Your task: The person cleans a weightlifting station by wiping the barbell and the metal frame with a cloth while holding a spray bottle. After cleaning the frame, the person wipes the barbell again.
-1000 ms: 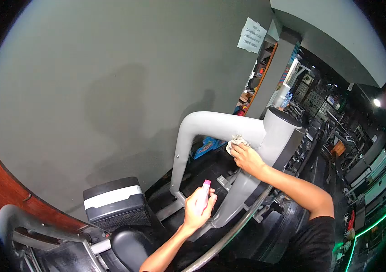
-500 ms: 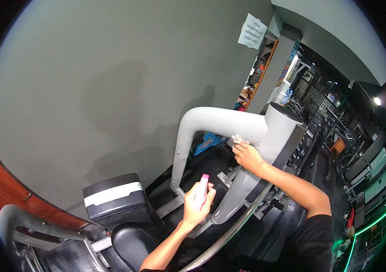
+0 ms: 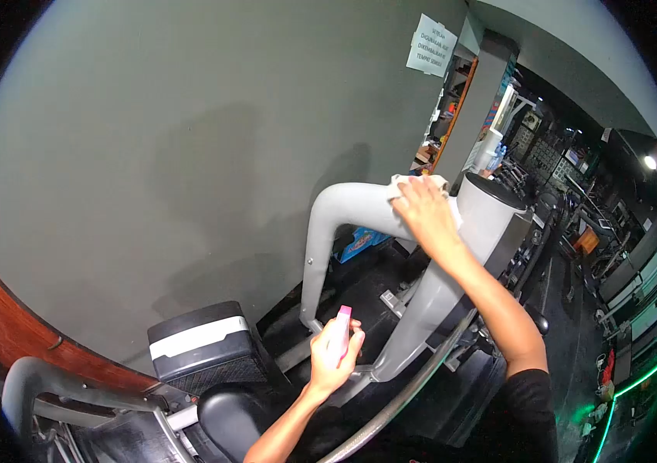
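A pink-and-white bottle [image 3: 339, 333] stands upright in my left hand [image 3: 332, 361], whose fingers are wrapped round it, in front of the machine's lower frame. My right hand [image 3: 426, 212] presses a whitish cloth [image 3: 442, 184] onto the top of the thick grey tube [image 3: 350, 202] of a gym machine, close to where the tube meets the wide post [image 3: 486, 212] with its black cap. The cloth is partly hidden under my fingers.
Below left are a black seat [image 3: 232, 420] and a black pad with a white band [image 3: 199, 344]. A curved metal bar [image 3: 402, 399] crosses in front of me. A grey wall [image 3: 189, 154] rises behind, with a paper sign [image 3: 431, 46]. More gym equipment stands at right.
My right hand has moved up with the cloth, from the tube's underside near the post to its top. My left hand still holds the bottle in nearly the same place.
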`<control>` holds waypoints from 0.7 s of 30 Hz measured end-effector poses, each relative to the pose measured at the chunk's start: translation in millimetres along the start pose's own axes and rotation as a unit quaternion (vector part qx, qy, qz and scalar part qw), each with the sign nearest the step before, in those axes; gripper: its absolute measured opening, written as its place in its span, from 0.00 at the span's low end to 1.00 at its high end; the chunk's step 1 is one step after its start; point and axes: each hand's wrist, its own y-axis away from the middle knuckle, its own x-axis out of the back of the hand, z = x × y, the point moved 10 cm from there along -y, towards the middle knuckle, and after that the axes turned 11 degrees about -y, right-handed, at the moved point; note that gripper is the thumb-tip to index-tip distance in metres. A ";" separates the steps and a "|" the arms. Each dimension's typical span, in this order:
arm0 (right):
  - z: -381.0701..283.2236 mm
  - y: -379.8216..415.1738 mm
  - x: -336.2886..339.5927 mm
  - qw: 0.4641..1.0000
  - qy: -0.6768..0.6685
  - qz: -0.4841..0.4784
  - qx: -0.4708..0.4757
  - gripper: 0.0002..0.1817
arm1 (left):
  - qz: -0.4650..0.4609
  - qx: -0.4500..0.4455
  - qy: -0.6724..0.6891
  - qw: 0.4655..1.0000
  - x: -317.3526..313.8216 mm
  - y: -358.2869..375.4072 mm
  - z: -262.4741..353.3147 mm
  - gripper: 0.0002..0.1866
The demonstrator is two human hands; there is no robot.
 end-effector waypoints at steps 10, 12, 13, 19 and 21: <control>-11.1 -3.2 17.4 0.998 -0.034 0.021 -0.038 0.12 | 0.026 -0.016 -0.059 0.998 12.9 -5.5 -8.5 0.08; 18.1 -10.3 29.4 0.991 0.017 0.067 -0.111 0.11 | 0.040 -0.040 -0.095 0.994 18.1 -8.7 2.1 0.08; 32.1 -12.7 26.7 0.986 0.009 0.047 -0.161 0.11 | 0.046 -0.055 -0.123 0.990 19.8 -9.2 5.7 0.08; 17.1 -45.6 -54.1 0.968 -0.002 -0.090 -0.234 0.11 | 0.031 -0.026 -0.100 0.994 11.7 -21.2 6.3 0.08; 8.5 -58.1 -77.7 0.969 -0.011 -0.087 -0.230 0.12 | 0.024 -0.016 -0.087 0.996 7.8 -24.6 5.1 0.08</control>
